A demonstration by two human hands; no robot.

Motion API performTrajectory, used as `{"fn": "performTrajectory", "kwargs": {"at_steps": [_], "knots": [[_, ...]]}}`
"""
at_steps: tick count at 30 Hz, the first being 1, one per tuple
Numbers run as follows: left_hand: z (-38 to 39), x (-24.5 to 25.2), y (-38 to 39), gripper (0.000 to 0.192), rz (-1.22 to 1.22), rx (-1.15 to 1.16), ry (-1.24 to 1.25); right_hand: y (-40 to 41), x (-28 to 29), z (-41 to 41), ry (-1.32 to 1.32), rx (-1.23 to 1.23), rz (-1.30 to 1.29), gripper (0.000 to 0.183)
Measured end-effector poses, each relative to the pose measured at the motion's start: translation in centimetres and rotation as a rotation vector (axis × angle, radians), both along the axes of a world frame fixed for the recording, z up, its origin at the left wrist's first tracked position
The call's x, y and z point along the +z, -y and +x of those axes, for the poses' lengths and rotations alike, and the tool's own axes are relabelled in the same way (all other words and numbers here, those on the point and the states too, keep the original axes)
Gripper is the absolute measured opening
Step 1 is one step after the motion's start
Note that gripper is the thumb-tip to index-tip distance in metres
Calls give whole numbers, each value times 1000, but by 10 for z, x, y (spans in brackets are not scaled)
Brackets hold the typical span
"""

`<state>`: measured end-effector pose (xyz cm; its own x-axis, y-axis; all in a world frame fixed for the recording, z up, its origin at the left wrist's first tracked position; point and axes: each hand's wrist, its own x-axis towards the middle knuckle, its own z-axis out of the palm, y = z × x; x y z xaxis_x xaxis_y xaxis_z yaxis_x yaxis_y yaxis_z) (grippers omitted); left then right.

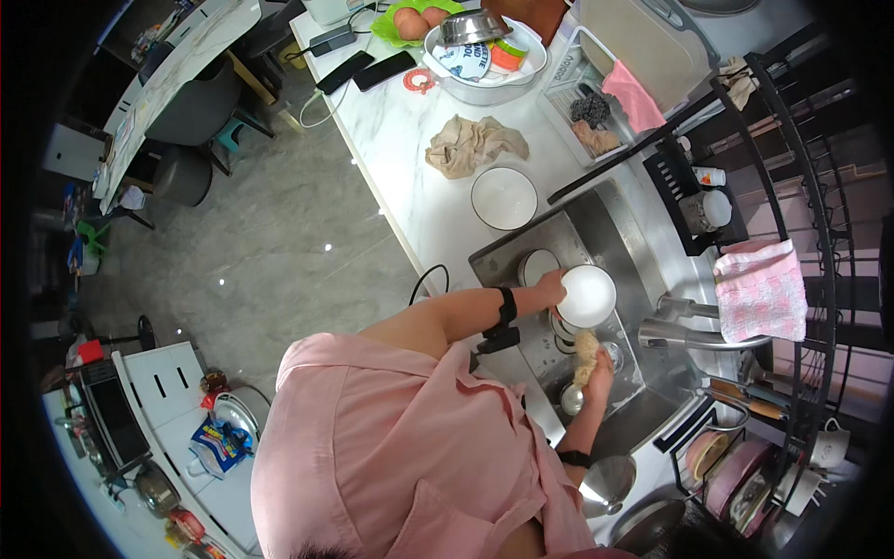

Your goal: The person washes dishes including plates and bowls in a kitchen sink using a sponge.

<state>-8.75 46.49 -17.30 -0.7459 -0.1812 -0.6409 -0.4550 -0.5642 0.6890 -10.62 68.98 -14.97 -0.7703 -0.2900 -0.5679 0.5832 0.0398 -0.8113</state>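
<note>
My left hand (552, 288) grips the rim of a white bowl (589, 296) above the stainless steel sink (504, 260). In my right hand (599, 377) is a tan scrubbing cloth (585, 356), just beside the bowl's lower edge. More dishes lie in the sink beneath my hands, among them a light round bowl (538, 266) and a small shiny metal item (572, 399). A larger white bowl (504, 198) stands on the counter beside the sink, next to a crumpled beige cloth (475, 145).
The steel faucet (681, 335) reaches over the sink's far side. A black rack (775, 147) with a pink-white towel (761, 290) stands behind it. A drain basket (587, 150) holds scrubbers. Two phones (384, 70) and a filled white basin (485, 85) lie farther along the counter.
</note>
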Motion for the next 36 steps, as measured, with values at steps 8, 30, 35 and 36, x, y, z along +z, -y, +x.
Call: {"fn": "performTrajectory", "kwargs": {"at_steps": [8, 30, 35, 36], "knots": [[11, -12, -17, 62, -274, -242, -200, 55, 8, -22, -624, 425, 399, 30], [57, 83, 184, 47, -934, 129, 60, 3, -29, -8, -714, 512, 529, 45], [64, 59, 186, 28, -995, 146, 122, 6, -26, -4, -694, 525, 595, 44], [72, 55, 194, 28, -1069, 163, 132, 11, -26, -3, -684, 532, 574, 44]]}}
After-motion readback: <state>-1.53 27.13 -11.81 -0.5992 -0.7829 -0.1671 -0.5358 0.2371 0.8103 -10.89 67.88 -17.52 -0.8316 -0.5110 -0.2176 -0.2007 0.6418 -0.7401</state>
